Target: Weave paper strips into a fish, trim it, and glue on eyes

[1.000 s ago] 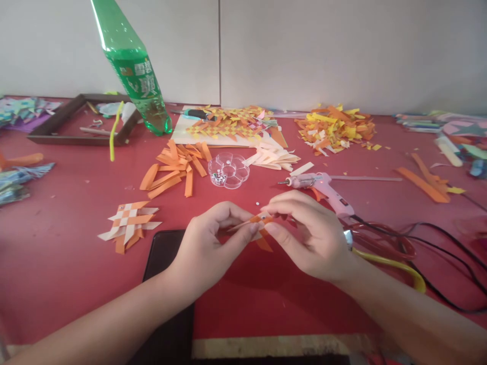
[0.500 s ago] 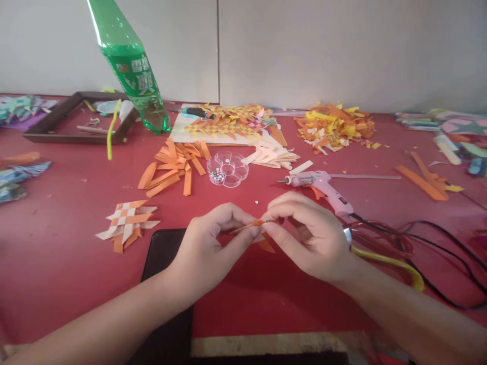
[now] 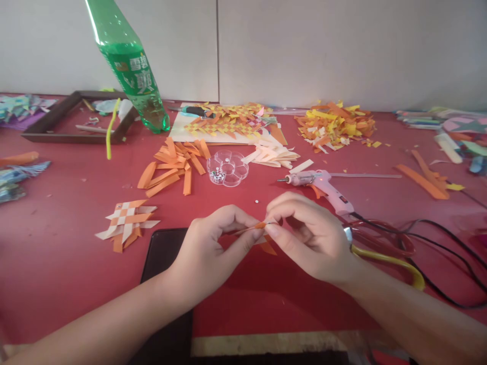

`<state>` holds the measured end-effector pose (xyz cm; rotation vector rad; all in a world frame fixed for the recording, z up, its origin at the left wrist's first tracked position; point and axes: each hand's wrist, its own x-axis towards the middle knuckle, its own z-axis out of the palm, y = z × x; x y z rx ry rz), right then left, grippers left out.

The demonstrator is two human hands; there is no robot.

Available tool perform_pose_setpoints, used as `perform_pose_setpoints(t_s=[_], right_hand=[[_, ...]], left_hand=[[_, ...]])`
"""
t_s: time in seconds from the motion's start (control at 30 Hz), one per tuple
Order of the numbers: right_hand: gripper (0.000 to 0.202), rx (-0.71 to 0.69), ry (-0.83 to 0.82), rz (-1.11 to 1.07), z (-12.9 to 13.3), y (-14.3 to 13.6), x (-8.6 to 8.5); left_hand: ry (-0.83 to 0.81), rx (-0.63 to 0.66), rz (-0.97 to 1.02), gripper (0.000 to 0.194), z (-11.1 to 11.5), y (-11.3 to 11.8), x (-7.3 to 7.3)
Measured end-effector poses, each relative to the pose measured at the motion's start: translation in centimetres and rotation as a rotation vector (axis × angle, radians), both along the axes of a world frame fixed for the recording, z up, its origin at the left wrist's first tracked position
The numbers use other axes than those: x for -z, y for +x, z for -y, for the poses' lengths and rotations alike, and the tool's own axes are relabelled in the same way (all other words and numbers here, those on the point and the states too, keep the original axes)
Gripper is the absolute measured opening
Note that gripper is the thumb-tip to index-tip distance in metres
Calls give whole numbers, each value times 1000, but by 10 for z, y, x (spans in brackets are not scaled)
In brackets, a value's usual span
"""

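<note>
My left fingers [image 3: 245, 244] and right fingers [image 3: 280, 237] close in a pinch on a small orange-and-cream paper-strip piece [image 3: 261, 225], held almost edge-on over the red tabletop [image 3: 236, 299], midway along its front edge. The step in hand appears to be fine pressing or adjusting where my fingers nearly meet; in my judgement, the next move calls for a light, steady pinch, as thin paper could crease. A tiny white disc [image 3: 256, 202] lies just beyond the piece, and a pink glue gun [image 3: 319, 183] rests on its side farther toward the right edge. Toward the left edge lies a woven paper fish [image 3: 128, 220] in matching colours, beside a flat black slab [image 3: 163, 248] partly hidden by my left forearm [image 3: 125, 309]. My fingers cover most of the piece, leaving its pattern hard to make out. A clear flower-shaped tray [image 3: 244, 174] holds black-and-white bits [image 3: 217, 176] too small to identify. Near the back edge, the frame cuts off the top of a green bottle [image 3: 133, 76].
</note>
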<state>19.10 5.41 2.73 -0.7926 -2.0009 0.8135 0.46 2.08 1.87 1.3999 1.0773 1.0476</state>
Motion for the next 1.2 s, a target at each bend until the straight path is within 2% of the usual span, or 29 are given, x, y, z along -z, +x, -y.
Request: perform_pose_setpoints(t_s=[0.37, 0.5, 0.6, 0.77, 0.93, 1.07, 1.13, 1.2], right_hand=[[11, -19, -50, -20, 0, 0, 0], [6, -37, -116, -16, -2, 2, 1], [12, -15, -139, -25, -3, 5, 2], [22, 95, -20, -38, -2, 8, 5], [23, -17, 95, -4, -6, 9, 7], [20, -59, 199, 41, -7, 9, 4], [20, -54, 246, 63, -7, 8, 1], [21, -25, 265, 76, -5, 8, -1]], left_hand=[[12, 5, -28, 7, 0, 0, -1], [-46, -9, 34, 9, -2, -1, 1], [-93, -27, 94, 9, -6, -2, 2], [-217, 7, 249, 10, -9, -3, 0], [-331, 84, 333, 18, -9, -2, -3], [-386, 86, 368, 23, -9, -1, -5], [-369, 41, 309, 23, -8, -2, -5], [-224, -45, 179, 26, -6, -5, -6]])
